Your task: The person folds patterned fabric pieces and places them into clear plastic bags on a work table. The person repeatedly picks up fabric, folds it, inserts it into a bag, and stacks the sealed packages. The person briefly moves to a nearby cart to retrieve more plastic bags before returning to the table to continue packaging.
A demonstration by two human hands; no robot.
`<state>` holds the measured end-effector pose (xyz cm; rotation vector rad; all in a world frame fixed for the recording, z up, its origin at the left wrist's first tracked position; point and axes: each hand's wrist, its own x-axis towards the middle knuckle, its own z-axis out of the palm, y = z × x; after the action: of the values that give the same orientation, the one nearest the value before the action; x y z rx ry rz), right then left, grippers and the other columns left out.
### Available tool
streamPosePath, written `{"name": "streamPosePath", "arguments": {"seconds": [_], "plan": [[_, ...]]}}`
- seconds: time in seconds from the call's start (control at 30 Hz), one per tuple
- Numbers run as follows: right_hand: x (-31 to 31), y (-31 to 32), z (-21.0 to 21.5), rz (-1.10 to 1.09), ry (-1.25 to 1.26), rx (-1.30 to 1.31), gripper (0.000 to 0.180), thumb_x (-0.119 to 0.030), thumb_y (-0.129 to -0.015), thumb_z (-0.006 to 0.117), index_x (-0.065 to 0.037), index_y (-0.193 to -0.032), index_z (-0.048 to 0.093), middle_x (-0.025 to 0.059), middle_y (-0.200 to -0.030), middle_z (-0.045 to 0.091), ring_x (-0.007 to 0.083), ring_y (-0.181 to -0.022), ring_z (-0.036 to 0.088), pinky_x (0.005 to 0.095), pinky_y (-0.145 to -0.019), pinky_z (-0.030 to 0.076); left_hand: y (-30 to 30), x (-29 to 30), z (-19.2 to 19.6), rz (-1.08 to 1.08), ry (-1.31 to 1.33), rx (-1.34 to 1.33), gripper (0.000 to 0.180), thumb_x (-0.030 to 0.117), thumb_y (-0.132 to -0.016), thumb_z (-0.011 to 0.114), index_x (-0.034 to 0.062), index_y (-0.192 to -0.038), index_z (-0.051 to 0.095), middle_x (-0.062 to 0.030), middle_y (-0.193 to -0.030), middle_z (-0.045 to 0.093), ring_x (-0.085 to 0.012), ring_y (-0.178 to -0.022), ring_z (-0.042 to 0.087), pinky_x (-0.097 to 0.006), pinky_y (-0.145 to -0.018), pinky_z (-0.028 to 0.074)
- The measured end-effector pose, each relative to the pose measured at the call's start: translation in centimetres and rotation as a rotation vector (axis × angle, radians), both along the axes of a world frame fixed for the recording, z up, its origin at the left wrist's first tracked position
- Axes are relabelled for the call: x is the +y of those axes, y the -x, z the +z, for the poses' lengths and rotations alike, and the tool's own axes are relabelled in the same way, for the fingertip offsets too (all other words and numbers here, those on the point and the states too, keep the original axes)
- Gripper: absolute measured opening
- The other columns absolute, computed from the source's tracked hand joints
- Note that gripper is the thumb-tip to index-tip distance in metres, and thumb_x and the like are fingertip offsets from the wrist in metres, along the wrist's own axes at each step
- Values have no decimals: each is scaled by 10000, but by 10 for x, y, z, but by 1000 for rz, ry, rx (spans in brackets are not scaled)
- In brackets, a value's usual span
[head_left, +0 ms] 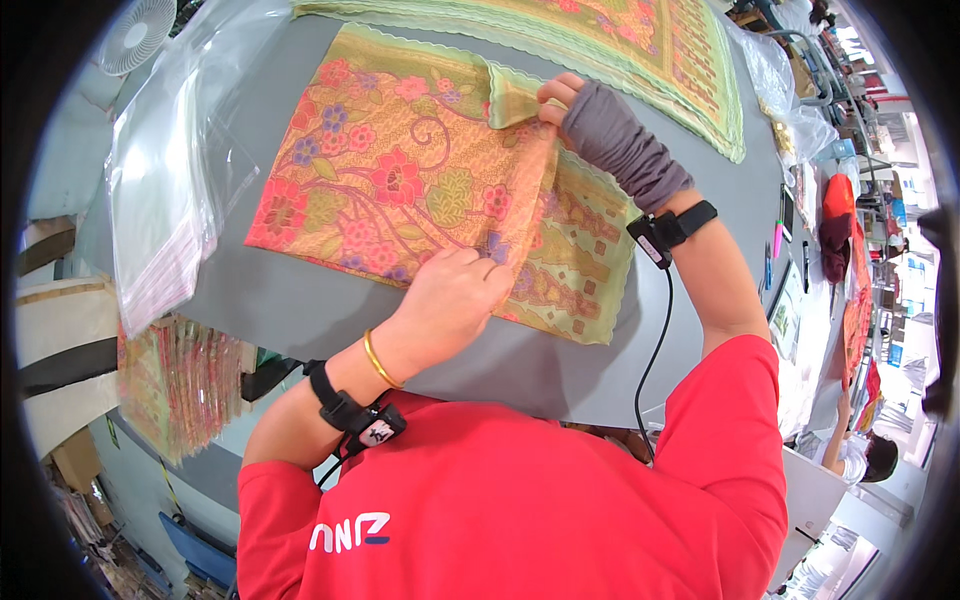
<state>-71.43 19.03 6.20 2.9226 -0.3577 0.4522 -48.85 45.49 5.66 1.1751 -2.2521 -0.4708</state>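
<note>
A floral cloth point(390, 175), orange with pink and purple flowers and a green scalloped border, lies partly folded on the grey table. My left hand point(455, 300) pinches its near edge, the fingers closed on the fabric. At the far edge, my right hand point(562, 100), in a grey fingerless cover, grips the same cloth beside a turned-over green corner. Between my hands the fabric rises in a soft fold. To the right of that fold, a green patterned layer point(585, 270) of the cloth lies flat. My fingertips are partly hidden.
A pile of similar cloths point(640, 60) lies at the far side of the grey table point(330, 310). Clear plastic bags point(175, 190) lie on the left. Packed folded cloths point(185, 385) sit lower left. A pink marker point(777, 240) lies at right; another person point(860, 455) is farther right.
</note>
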Motion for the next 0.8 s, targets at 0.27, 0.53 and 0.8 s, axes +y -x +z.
{"name": "streamPosePath", "arguments": {"seconds": [0.27, 0.53, 0.8], "plan": [[-2, 35, 7, -541, 125, 96, 175, -130, -892, 689, -107, -1031, 792, 103, -1058, 711, 311, -1070, 655, 444, -924, 560, 23, 3, -10, -114, -81, 51, 164, 162, -883, 761, 88, -929, 623, -113, -890, 630, -311, -855, 654, -447, -749, 525], [-57, -143, 10, -242, -350, -27, 357, -275, -994, 751, -69, -1282, 705, 183, -1321, 705, 404, -1228, 638, 485, -1028, 525, -143, 5, 1, 783, -36, 94, 307, 227, -940, 788, 49, -1154, 656, -97, -1001, 652, -318, -955, 651, -446, -810, 541], [-101, -284, -10, -259, -709, 113, 508, -322, -969, 803, -29, -1357, 660, 178, -1342, 719, 348, -1281, 659, 433, -1077, 514, -228, 13, -23, 906, -233, -200, 307, 275, -897, 832, 35, -988, 665, -120, -893, 651, -338, -911, 639, -456, -814, 524]]}}
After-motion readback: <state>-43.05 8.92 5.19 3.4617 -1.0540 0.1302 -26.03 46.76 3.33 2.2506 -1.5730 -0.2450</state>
